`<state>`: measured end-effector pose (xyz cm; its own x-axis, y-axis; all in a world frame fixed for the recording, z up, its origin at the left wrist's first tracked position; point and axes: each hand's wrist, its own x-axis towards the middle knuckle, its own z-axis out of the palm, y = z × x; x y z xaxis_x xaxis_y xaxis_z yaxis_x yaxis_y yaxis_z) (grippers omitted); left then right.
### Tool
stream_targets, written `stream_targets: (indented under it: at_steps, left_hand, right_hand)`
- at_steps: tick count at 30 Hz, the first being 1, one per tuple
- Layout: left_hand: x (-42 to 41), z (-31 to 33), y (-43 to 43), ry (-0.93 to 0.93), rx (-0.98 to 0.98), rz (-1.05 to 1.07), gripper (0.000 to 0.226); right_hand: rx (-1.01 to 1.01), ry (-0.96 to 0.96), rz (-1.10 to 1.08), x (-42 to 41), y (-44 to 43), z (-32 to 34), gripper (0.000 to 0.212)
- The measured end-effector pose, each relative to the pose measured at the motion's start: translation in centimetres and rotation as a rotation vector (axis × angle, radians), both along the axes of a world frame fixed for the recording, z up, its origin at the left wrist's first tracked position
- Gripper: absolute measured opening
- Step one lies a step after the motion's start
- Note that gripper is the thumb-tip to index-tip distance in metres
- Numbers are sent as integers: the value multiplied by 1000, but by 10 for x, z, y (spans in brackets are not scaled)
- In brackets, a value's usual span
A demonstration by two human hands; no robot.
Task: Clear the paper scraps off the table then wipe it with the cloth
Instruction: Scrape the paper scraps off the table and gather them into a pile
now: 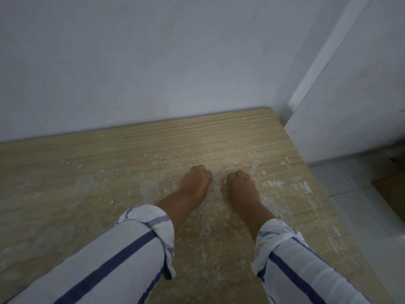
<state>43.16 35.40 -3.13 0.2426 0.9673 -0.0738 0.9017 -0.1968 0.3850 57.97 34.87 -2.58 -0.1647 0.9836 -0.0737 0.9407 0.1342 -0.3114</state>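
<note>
Both hands lie close together on the light wooden table (87,154), knuckles up and fingers curled under. The left hand (194,183) is closed like a loose fist, and I cannot tell if it has something inside. The right hand (241,185) is curled too, and a small white fleck shows at its thumb side, so it seems to pinch one piece.

The thin white paper scraps (255,166) are stuck flat on the wood. Most are just beyond the fingers, between the two hands and to the right of the right hand, and paler patches lie to the left of the left hand. The cloth is not in view.

I judge the clearing is not finished. The scraps look glued down, so they can tear into smaller bits when they are pulled, and hard nails can scratch the surface. Pieces pushed to the right can fall over the near edge onto the pale tiled floor (341,183). If the wiping starts too early, the cloth can smear the residue. The rolled white sleeves with blue stripes (144,222) can also drag over it.
</note>
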Motion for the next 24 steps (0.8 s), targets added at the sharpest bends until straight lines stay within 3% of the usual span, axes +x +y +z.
stream_targets:
  at_steps: [3, 8, 15, 24]
  left_hand:
    - [-17, 4, -26, -99, -44, 81, 26]
    - [-64, 6, -75, -178, -80, 246, 24]
    - [-189, 16, -144, -192, -59, 485, 26]
    - [-363, 36, -250, -151, -56, 701, 22]
  right_hand:
    - [13, 103, 15, -26, -14, 2, 13]
    - [-78, 216, 44, -97, -49, 10, 18]
    - [-110, 375, 140, -217, -99, 9, 18]
    - [-203, 379, 413, -399, -190, 13, 25]
